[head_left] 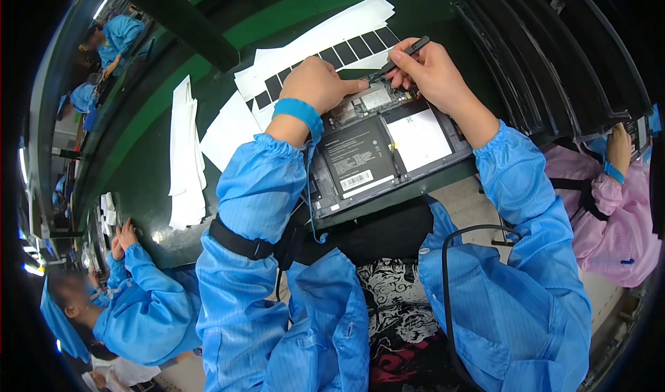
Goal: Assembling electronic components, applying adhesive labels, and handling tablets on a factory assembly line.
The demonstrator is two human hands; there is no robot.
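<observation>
An opened laptop base [422, 177] lies in front of me, its inside facing up. It shows a black battery [355, 155], a white rectangular panel [418, 140] and a circuit board [374, 102] along the far side. My right hand [436, 77] is closed around black tweezers [410, 54], their tips pointing down at the board's far edge. Beside the tips, my left hand [315, 85] is closed over the far left of the base, its thumb reaching to the board's edge. Whatever its curled fingers hold is hidden. A blue wrist strap [299, 109] circles my left wrist.
White sheets [325, 26] and a strip of black rectangles [344, 52] lie beyond the base. More paper strips [184, 163] are at left. Black upright dividers [533, 59] stand at right. Co-workers in blue [149, 316] and pink [616, 219] sit on either side.
</observation>
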